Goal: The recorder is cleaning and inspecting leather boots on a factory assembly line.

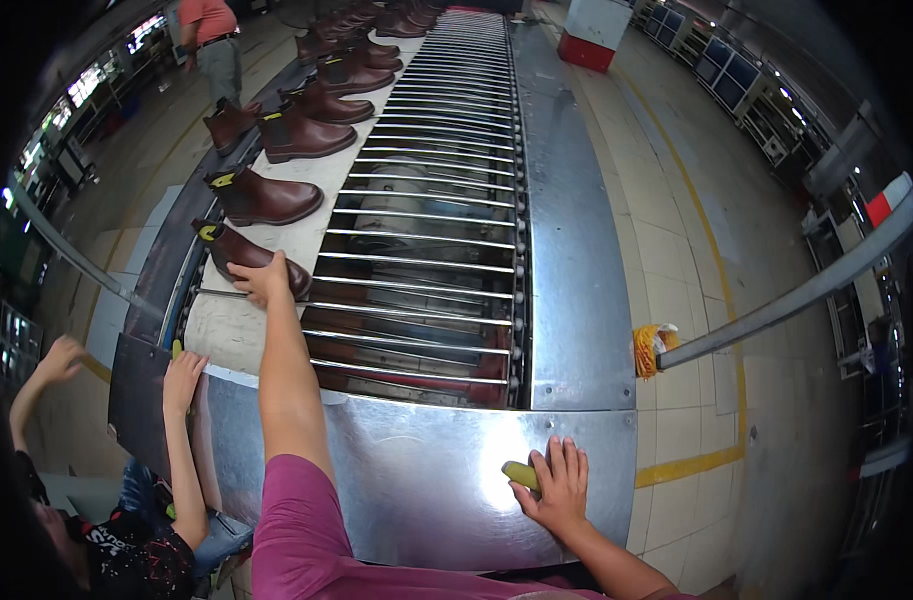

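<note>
Steel sheeting at the near end of the conveyor [577, 250] is pressed by the right hand [557, 485], fingers spread flat over a small yellow-green object [520, 473]. Farther out, the left hand [260, 277] is laid open on the nearest brown boot [247, 255], not clasped round it. Fingers could be caught between the rollers [417, 290] if the boot is dragged sideways.

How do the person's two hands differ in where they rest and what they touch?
The left hand is stretched far forward onto a brown boot on the conveyor; the right hand stays near, flat on the steel cover plate. The left touches leather; the right lies on a small yellow-green object. Both are bare.
</note>
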Tool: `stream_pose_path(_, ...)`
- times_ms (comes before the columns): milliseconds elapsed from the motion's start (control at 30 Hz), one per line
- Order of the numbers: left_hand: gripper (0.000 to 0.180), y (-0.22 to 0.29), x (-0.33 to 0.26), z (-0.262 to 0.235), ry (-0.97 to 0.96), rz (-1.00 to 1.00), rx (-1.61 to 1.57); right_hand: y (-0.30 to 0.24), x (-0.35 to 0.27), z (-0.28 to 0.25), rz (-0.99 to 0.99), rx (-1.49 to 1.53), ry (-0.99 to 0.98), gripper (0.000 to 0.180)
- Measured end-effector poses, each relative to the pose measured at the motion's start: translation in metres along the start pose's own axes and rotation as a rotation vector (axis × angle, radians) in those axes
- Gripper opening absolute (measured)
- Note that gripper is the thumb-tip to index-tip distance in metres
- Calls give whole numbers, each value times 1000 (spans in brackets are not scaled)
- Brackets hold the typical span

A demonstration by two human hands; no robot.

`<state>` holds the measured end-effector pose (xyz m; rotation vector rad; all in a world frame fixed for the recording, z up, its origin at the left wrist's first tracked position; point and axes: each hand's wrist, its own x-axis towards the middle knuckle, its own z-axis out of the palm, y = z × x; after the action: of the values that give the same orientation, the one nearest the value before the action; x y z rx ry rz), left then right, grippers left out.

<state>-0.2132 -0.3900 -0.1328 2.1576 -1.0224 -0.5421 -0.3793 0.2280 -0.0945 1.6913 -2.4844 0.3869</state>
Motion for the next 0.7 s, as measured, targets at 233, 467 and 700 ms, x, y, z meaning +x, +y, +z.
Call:
stream_pose_path(233, 100, -47, 8, -61, -396, 147, -965, 0, 0, 2, 12, 22, 8, 57)
stream_pose_path(467, 65, -134, -171, -193, -967, 71, -1594, 1, -4, -1, -6, 49, 25, 59)
stream_pose_path(700, 86, -193, -318, -283, -1024, -201, -1585, 4, -6, 6, -8, 57, 78, 60)
